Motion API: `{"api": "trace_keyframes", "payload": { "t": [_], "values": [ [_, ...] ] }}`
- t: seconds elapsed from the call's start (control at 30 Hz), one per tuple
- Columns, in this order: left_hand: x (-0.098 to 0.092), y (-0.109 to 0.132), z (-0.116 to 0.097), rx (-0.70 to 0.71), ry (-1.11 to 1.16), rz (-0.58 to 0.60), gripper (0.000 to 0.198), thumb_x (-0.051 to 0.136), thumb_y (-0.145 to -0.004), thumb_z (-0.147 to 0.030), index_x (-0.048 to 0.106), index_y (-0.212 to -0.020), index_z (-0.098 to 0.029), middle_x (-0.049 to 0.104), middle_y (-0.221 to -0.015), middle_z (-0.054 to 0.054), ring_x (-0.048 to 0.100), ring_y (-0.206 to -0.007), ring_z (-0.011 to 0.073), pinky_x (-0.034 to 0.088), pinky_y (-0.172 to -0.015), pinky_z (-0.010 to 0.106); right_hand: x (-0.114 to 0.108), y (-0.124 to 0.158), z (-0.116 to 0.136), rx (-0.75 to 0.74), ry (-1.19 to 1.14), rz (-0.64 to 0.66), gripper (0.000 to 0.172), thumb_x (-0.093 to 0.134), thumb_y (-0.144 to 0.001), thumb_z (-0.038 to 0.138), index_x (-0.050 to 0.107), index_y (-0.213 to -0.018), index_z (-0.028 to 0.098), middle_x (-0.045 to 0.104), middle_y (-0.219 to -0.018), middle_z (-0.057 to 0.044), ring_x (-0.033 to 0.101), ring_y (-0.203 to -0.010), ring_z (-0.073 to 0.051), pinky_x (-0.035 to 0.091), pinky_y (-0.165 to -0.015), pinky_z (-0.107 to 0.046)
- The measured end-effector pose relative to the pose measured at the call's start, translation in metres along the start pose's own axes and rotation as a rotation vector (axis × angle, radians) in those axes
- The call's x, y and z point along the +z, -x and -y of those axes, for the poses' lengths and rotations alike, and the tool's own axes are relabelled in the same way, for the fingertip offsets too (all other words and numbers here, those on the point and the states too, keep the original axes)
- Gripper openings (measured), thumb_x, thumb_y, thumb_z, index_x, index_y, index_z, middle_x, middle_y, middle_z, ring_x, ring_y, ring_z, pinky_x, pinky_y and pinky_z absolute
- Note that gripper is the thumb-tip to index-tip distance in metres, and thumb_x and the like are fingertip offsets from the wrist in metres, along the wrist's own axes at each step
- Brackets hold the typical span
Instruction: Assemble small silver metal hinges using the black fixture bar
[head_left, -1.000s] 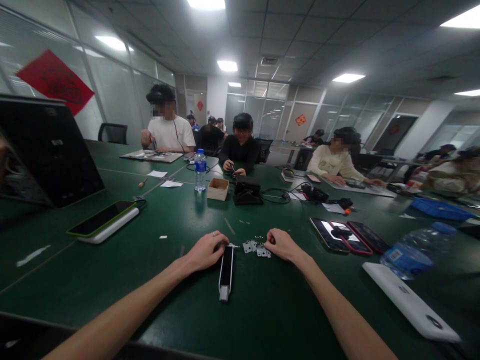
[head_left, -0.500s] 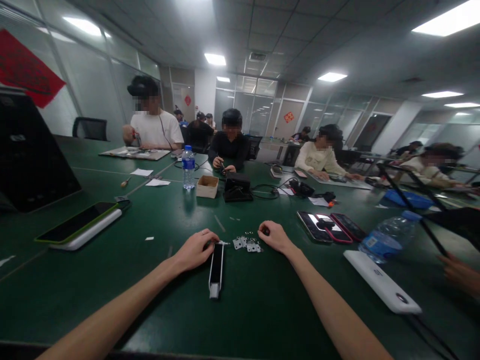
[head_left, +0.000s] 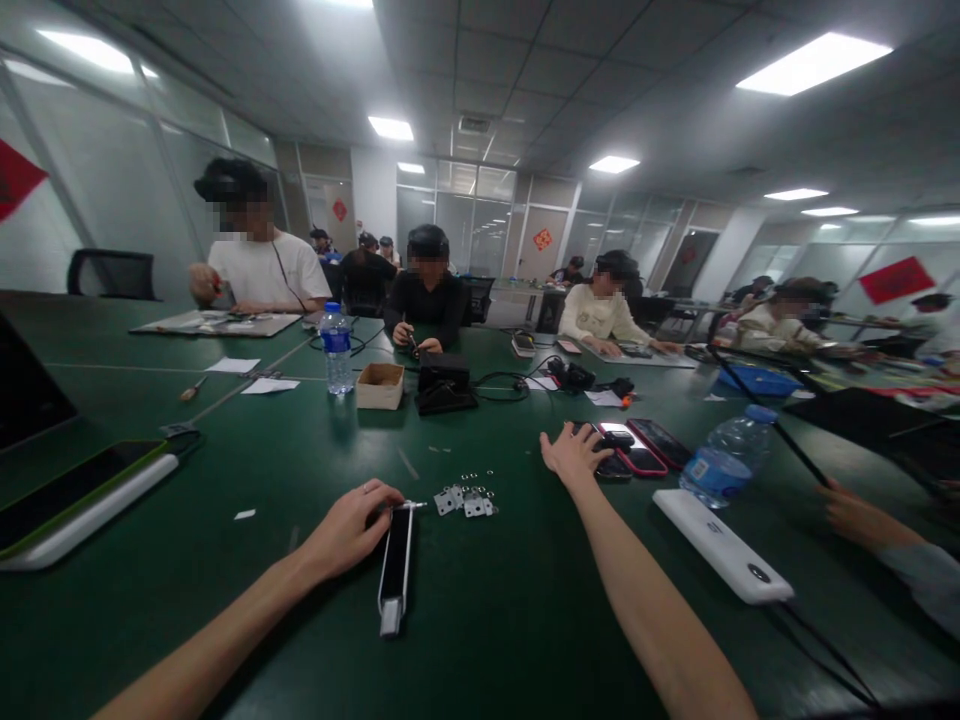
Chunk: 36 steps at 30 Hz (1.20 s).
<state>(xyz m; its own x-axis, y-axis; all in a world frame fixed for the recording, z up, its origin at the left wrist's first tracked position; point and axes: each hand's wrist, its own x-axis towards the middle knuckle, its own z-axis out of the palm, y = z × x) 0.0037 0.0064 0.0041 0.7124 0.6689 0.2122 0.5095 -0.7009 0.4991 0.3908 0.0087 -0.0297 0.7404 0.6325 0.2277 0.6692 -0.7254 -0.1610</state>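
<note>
My left hand rests on the green table, its fingers curled over the far end of a long black and silver bar that lies flat. Just right of that end lie small silver hinges with several tiny screws scattered behind them. My right hand is stretched out to the right with fingers spread, holding nothing. Its fingertips reach the near edge of the dark phones lying side by side.
A white power bank and a lying water bottle are at the right; another person's hand reaches in there. A phone on a white bank lies left. An upright bottle, a cardboard box and several seated people are behind.
My right hand left the hinges, opened and moved right to the phones. The view swung right. My left hand stayed on the bar.
</note>
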Motion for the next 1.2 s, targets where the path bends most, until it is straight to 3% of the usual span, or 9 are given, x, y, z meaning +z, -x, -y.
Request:
{"api": "trace_keyframes", "payload": {
  "t": [0.3, 0.63, 0.97, 1.2],
  "values": [
    [-0.0024, -0.0018, -0.0048, 0.012, -0.039, 0.001, 0.028, 0.037, -0.086, -0.021, 0.061, -0.099, -0.017, 0.062, -0.099, 0.007, 0.059, -0.089, 0.0189, 0.048, -0.081, 0.03, 0.0, -0.0095, -0.002, -0.04, 0.011, 0.14, 0.08, 0.027, -0.083, 0.064, 0.026, -0.141, 0.01, 0.014, -0.146, -0.025, 0.012, -0.129, -0.045, 0.01, -0.094, -0.069],
    [-0.0013, -0.003, -0.0024, 0.018, -0.047, -0.006, 0.028, 0.037, -0.086, -0.023, 0.061, -0.098, -0.017, 0.063, -0.097, 0.007, 0.059, -0.087, 0.019, 0.048, -0.08, 0.03, -0.0005, -0.0021, 0.0034, -0.087, 0.1, -0.005, 0.069, 0.028, -0.087, 0.057, 0.037, -0.136, 0.009, 0.019, -0.144, -0.024, 0.015, -0.128, -0.043, 0.002, -0.094, -0.071],
    [-0.0041, -0.0026, -0.007, -0.011, -0.036, 0.012, 0.029, 0.037, -0.085, -0.023, 0.062, -0.099, -0.017, 0.063, -0.099, 0.007, 0.059, -0.088, 0.0197, 0.048, -0.081, 0.031, -0.0024, -0.0055, 0.0019, -0.038, 0.018, 0.136, 0.074, 0.023, -0.086, 0.062, 0.03, -0.141, 0.013, 0.016, -0.146, -0.023, 0.012, -0.129, -0.044, 0.005, -0.09, -0.075],
    [-0.0046, -0.0022, -0.0063, -0.015, -0.024, 0.009, 0.028, 0.039, -0.084, -0.023, 0.062, -0.098, -0.018, 0.063, -0.099, 0.007, 0.059, -0.089, 0.0199, 0.049, -0.081, 0.031, -0.0005, -0.0059, 0.0022, -0.092, 0.086, 0.083, 0.074, 0.023, -0.087, 0.061, 0.032, -0.139, 0.009, 0.017, -0.146, -0.025, 0.011, -0.13, -0.045, 0.0, -0.092, -0.073]
  ]
}}
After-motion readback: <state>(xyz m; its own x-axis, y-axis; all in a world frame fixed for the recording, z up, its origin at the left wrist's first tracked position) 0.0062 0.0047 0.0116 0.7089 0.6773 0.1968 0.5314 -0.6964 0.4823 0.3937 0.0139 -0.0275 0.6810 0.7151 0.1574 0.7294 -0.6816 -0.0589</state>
